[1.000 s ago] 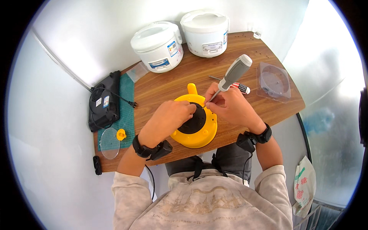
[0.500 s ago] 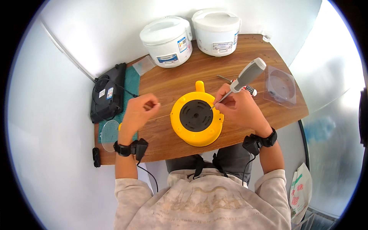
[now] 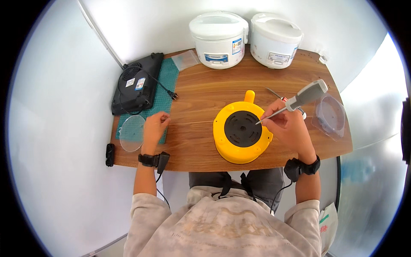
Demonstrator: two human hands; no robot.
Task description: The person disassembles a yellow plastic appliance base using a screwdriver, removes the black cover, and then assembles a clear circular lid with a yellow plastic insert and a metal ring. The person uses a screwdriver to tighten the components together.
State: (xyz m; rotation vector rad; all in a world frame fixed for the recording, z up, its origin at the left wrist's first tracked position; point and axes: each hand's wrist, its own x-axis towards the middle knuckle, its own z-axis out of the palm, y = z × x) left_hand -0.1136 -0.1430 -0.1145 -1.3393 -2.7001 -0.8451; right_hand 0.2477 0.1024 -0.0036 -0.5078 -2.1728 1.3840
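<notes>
A round yellow appliance body (image 3: 243, 155) with a stubby handle lies on the table, its black slotted disc (image 3: 236, 136) facing up. My right hand (image 3: 292, 128) pinches a screwdriver (image 3: 306, 95) by its metal shaft. The grey handle slants up to the right, and the tip is at the right side of the black disc; whether it touches cannot be told. My left hand (image 3: 155, 127) is closed, thumb and fingers together, at the edge of the green cutting mat (image 3: 167, 88), beside a clear round dish (image 3: 132, 136). Anything in its fingertips is too small to see.
Two white rice cookers (image 3: 219, 38) stand at the back. A black appliance (image 3: 139, 88) with its cable lies on the mat. A clear plastic package (image 3: 330, 115) is at the right. Another thin metal tool (image 3: 274, 93) lies partly behind my right hand.
My left hand has moved left, away from the yellow body, to the mat beside the clear dish. My right hand keeps the screwdriver near the disc. The whole view has shifted.
</notes>
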